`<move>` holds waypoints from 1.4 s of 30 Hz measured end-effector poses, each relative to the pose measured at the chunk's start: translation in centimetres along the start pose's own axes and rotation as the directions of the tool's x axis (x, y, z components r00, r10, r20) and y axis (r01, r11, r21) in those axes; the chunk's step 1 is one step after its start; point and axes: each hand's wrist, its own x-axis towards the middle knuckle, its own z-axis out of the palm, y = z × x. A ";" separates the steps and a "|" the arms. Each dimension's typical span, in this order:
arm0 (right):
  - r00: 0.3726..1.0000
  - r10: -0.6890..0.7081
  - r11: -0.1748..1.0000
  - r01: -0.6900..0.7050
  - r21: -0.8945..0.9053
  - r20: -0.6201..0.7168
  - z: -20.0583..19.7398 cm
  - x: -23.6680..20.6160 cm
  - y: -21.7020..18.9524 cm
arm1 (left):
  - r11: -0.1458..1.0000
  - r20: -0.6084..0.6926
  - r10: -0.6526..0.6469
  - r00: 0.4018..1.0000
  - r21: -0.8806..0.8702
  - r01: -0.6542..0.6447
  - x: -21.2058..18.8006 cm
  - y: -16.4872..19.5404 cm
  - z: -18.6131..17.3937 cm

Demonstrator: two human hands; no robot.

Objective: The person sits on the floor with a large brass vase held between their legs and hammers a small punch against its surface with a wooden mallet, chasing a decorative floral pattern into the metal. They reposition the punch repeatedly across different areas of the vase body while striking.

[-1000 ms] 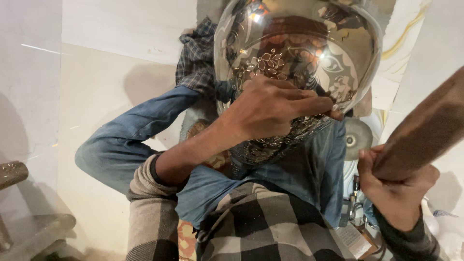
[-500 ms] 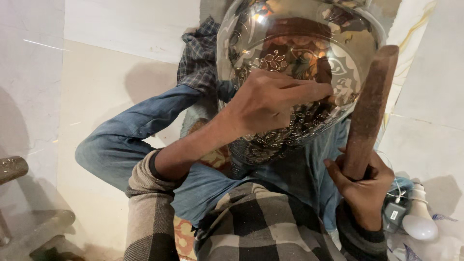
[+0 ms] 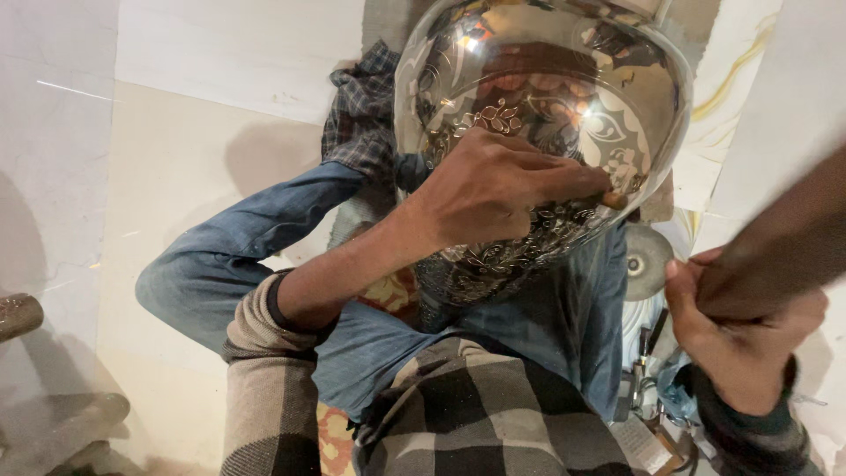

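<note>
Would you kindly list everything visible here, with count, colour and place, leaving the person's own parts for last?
Metal pot: one, shiny silver with engraved floral patterns, top centre, resting on the lap.
Wooden mallet: one, brown, blurred, at the right edge.
Small tools: a few, metallic, on the floor lower right; too small to tell apart.
Round disc: one, grey, right of the pot.
Checked cloth: one, dark, behind the pot's left side.
Metal pieces: two, dull grey, left edge.
Floor: pale cream tiles.
Legs: blue jeans, crossed under the pot.
Left hand: pressed on the pot's surface.
Right hand: grip closed round the mallet.
</note>
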 end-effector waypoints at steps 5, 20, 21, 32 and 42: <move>0.997 0.076 0.990 -0.072 -0.122 0.032 1.1 -0.7 2.3 | 0.999 0.104 -0.052 0.993 0.020 0.050 0.1 0.4 -0.3; 0.942 0.147 0.989 -0.148 -0.018 0.302 -2.7 4.6 -0.4 | 0.975 -0.329 -0.224 0.917 -0.082 0.209 -2.5 2.8 1.0; 0.932 0.124 0.991 -0.097 -0.096 0.341 -2.9 5.3 -0.3 | 0.969 -0.360 -0.248 0.899 -0.087 0.232 -2.7 3.2 1.3; 0.779 0.195 0.741 0.281 -0.610 0.595 -3.3 10.6 -7.5 | 0.887 -0.714 -0.416 0.562 -0.184 0.424 -3.1 5.2 5.1; 0.723 0.257 0.535 0.446 -0.717 0.641 -1.9 11.9 -10.2 | 0.867 -0.732 -0.431 0.527 -0.176 0.465 -3.0 5.3 5.5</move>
